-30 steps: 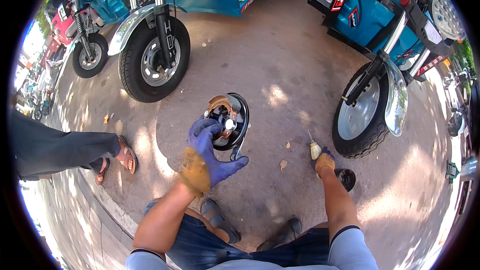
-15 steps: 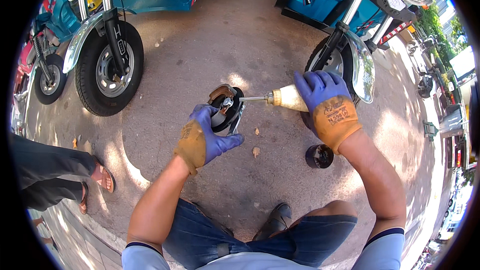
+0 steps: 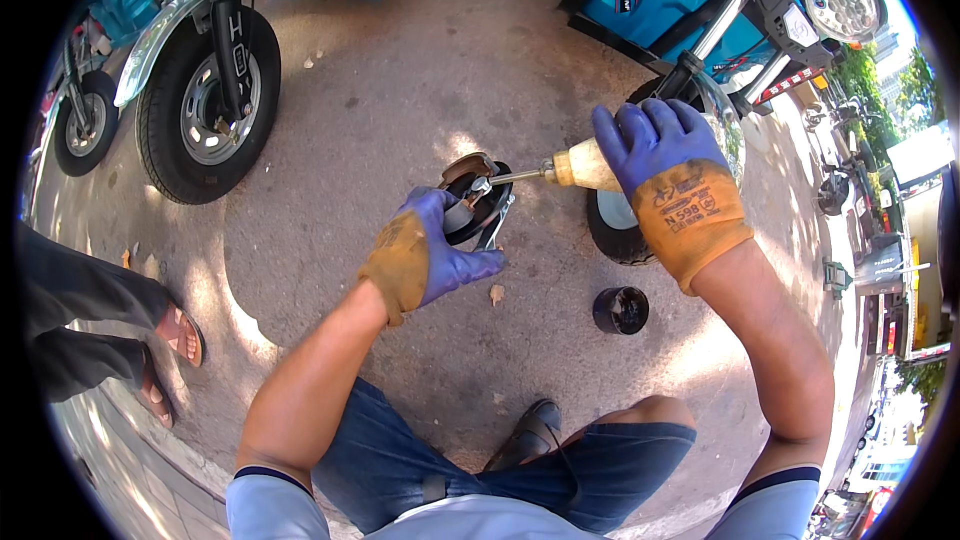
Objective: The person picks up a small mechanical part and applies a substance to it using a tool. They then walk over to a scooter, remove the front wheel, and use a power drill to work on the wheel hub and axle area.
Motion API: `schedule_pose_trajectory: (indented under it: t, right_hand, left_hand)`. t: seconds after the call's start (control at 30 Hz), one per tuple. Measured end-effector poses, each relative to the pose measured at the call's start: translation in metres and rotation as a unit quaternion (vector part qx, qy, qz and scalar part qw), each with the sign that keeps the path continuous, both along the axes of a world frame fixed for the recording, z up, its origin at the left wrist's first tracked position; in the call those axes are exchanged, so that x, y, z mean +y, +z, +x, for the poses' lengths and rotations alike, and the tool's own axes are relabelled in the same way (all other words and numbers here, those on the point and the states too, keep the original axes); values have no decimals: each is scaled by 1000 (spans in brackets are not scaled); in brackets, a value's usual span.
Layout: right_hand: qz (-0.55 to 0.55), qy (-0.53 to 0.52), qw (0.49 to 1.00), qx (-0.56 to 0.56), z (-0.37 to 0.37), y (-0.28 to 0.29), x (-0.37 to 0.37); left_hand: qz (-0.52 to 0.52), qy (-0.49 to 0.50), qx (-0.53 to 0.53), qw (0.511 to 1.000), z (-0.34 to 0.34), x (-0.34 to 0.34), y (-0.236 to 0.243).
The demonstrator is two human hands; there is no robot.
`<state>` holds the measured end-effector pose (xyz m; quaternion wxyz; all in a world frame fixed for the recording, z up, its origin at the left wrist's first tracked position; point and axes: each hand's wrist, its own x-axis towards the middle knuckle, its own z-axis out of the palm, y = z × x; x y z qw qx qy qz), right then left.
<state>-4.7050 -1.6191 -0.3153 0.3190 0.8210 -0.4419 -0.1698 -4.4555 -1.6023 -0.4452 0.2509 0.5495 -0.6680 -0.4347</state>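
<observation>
A round drum brake plate [image 3: 462,231] with curved brake shoes [image 3: 464,168] and a silver lever [image 3: 497,223] is held above the pavement. My left hand [image 3: 435,245], in a purple and orange glove, grips its near left edge, thumb stretched out below the lever. My right hand [image 3: 665,165], gloved alike, is wrapped round a pale cone-shaped tool [image 3: 590,166] with a ringed neck. Its thin metal stem [image 3: 518,177] points left and its tip meets the metal parts between the shoes. Whether the tool is a screwdriver or a nozzled bottle, I cannot tell.
A black tub [image 3: 621,311] holding dark, grease-like stuff stands on the pavement below my right hand. Teal three-wheelers stand ahead, with a front wheel [image 3: 215,108] at left and another [image 3: 618,223] behind my right hand. A person's sandalled foot [image 3: 180,334] is at left.
The view has shifted. The brake plate and both hands sit slightly further right in it; my right hand is a little higher. The stem still reaches the brake parts, and both grips are kept.
</observation>
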Motion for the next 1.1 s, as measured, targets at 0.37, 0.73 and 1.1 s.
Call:
schedule_pose_trajectory:
  t: [0.37, 0.73, 1.1]
  right_hand:
    - [3, -18, 1000, 14, 8, 5, 1]
    - [10, -37, 999, 29, 9, 7, 5]
    - [30, -49, 998, 18, 8, 6, 8]
  left_hand:
    - [88, -13, 37, 995, -2, -2, 12]
    - [88, 9, 71, 994, -1, -3, -4]
    - [114, 3, 119, 986, 3, -2, -4]
